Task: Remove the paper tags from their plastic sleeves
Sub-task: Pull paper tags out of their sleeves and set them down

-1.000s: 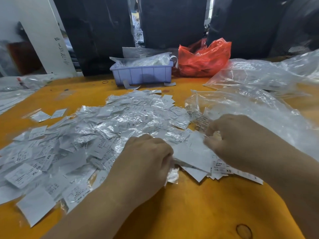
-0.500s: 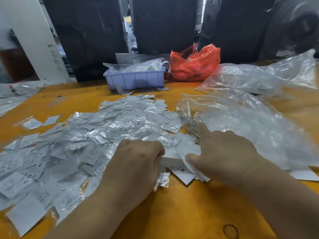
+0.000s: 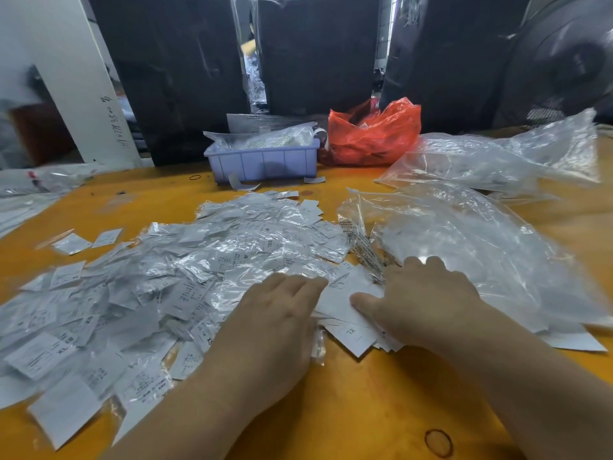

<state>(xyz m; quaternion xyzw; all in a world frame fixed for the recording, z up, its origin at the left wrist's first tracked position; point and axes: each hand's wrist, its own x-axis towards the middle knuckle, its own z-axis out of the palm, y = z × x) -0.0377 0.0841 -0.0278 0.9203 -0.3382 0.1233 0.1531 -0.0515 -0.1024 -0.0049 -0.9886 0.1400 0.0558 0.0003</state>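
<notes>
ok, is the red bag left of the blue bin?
No, the red bag sits right of the blue bin, at the far edge of the table.

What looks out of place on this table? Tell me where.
Little stands out. A few loose tags lie on the orange table against the front of the lilac bin, apart from the main tag pile. A small dark ring lies left of the bin.

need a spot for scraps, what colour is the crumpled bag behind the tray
Red bag, head view.
</notes>
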